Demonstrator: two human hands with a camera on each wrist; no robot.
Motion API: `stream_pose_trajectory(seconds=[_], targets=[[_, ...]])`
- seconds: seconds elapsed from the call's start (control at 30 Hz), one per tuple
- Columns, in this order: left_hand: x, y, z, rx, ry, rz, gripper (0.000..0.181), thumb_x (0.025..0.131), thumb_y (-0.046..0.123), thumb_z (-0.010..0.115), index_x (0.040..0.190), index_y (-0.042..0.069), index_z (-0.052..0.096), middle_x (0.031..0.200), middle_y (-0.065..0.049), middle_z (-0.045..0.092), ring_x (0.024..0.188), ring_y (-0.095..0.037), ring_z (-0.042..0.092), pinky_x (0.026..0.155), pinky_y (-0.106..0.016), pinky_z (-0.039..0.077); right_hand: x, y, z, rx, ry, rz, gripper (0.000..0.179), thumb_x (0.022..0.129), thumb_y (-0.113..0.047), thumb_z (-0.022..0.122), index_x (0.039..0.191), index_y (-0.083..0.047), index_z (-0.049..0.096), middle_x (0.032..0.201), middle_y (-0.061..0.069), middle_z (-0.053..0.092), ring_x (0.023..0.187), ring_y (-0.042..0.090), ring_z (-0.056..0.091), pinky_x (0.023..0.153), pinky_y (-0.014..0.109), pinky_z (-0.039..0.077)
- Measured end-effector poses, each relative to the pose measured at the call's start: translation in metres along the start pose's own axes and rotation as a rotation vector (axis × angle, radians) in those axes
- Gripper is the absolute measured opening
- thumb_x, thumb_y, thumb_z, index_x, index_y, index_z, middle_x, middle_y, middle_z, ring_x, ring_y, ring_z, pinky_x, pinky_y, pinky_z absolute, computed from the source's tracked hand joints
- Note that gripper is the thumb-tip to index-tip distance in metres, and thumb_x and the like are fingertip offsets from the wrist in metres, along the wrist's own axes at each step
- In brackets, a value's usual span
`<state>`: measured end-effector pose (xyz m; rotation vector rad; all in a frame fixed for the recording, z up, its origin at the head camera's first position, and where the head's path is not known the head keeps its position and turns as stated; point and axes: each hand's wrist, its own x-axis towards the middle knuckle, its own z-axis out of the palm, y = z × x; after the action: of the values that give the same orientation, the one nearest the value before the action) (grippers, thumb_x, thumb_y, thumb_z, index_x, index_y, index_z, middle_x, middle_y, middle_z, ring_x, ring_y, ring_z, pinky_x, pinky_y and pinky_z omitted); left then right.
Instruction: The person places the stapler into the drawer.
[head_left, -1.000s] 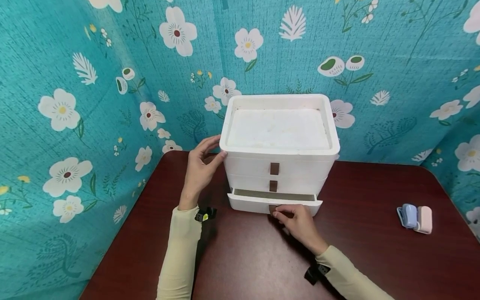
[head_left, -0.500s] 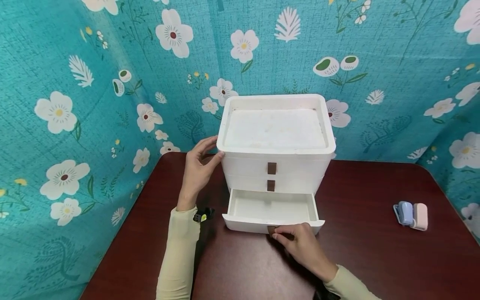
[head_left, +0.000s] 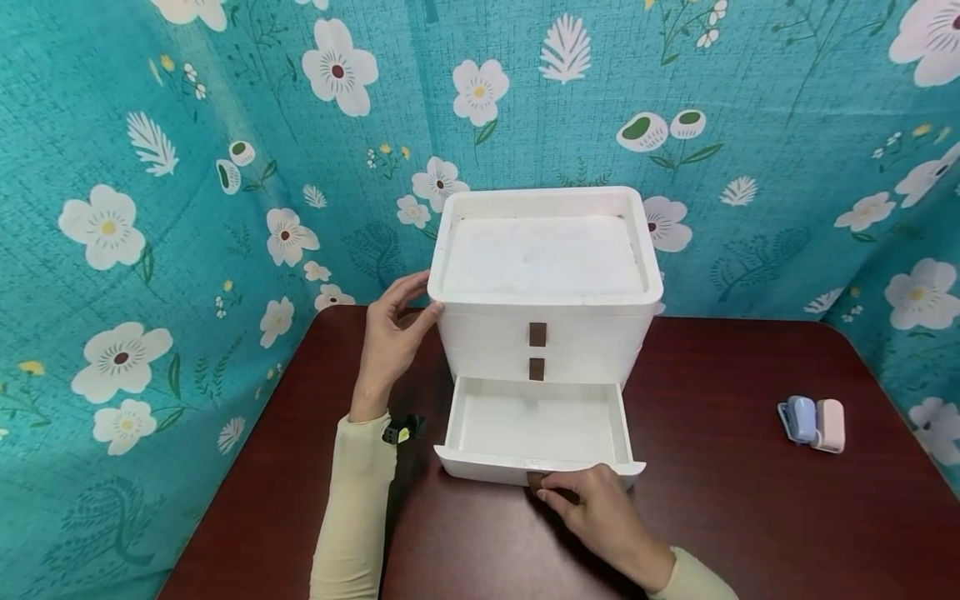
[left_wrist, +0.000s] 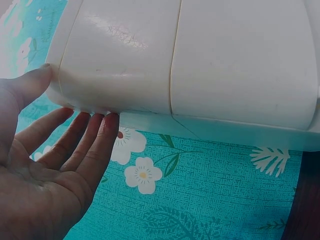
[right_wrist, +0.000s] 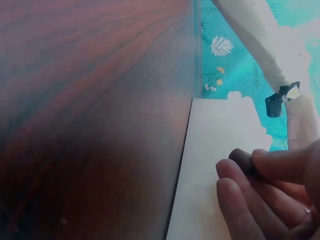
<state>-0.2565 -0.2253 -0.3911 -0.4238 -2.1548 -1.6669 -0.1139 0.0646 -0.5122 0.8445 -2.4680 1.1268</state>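
Observation:
A white drawer unit (head_left: 547,333) with a tray-like top stands on the table. Its bottom drawer (head_left: 536,421) is pulled well out, and its inside is bare. At the drawer's front, my right hand (head_left: 603,517) pinches the brown pull tab (right_wrist: 241,161) between thumb and fingers. My left hand (head_left: 390,342) rests against the unit's left side near the top, with the thumb by the front corner. In the left wrist view, the extended fingers (left_wrist: 102,135) touch the white casing with their tips. Two upper drawers with brown tabs (head_left: 537,334) are closed.
On the right of the dark red table (head_left: 720,483) lie a blue clip-like object (head_left: 801,419) and a pink one (head_left: 829,426), side by side. A turquoise floral cloth (head_left: 360,183) hangs behind and at both sides.
The bottom drawer has slid from slightly open to far out toward me, with my right hand drawing its tab. My left hand has stayed at the unit's side.

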Motion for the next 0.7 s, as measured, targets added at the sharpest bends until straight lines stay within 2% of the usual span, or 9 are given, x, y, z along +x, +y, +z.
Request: stream_pose_trajectory(seconds=[0.2,0.33,0.43,0.53,0.7], targets=[[0.0,0.002,-0.001,0.005,0.001,-0.003,0.045,0.098,0.014,0.074,0.142,0.01,0.065,0.144,-0.01,0.064,0.129,-0.028,0.066,0.104,-0.056,0.057,-0.003,-0.002,0.003,-0.089,0.01,0.016,0.02,0.073,-0.004,0.091,0.079,-0.021,0.081,0.077,-0.012,0.078,0.073,-0.004,0.068,0.064,0.015,0.055],[0.0,0.001,0.0,0.009,0.0,-0.006,0.045,0.098,0.014,0.074,0.142,0.01,0.065,0.144,-0.009,0.064,0.129,-0.028,0.066,0.104,-0.051,0.059,-0.004,-0.003,0.001,-0.124,-0.025,0.044,0.017,0.075,-0.008,0.09,0.08,-0.021,0.081,0.074,-0.012,0.077,0.066,-0.008,0.062,0.059,0.016,0.051],[-0.001,0.001,0.0,0.013,-0.001,-0.005,0.045,0.098,0.015,0.074,0.142,0.011,0.065,0.143,-0.008,0.064,0.129,-0.026,0.066,0.104,-0.048,0.059,-0.004,-0.004,-0.002,-0.108,-0.057,0.045,0.015,0.078,-0.01,0.089,0.08,-0.021,0.08,0.075,-0.012,0.077,0.065,-0.011,0.057,0.058,0.015,0.05],[-0.001,0.001,0.0,0.016,-0.002,-0.005,0.045,0.098,0.015,0.074,0.142,0.011,0.065,0.143,-0.007,0.064,0.129,-0.025,0.066,0.104,-0.047,0.059,-0.002,-0.007,-0.008,-0.077,-0.074,0.032,0.015,0.079,-0.01,0.088,0.081,-0.022,0.08,0.077,-0.012,0.078,0.068,-0.012,0.059,0.059,0.016,0.052],[-0.001,0.001,0.0,0.016,-0.001,-0.005,0.045,0.098,0.015,0.074,0.142,0.011,0.065,0.143,-0.008,0.064,0.129,-0.025,0.066,0.104,-0.045,0.059,0.007,-0.009,-0.02,0.007,-0.047,-0.02,0.016,0.079,-0.006,0.087,0.084,-0.019,0.08,0.078,-0.014,0.078,0.07,-0.014,0.06,0.062,0.015,0.055]])
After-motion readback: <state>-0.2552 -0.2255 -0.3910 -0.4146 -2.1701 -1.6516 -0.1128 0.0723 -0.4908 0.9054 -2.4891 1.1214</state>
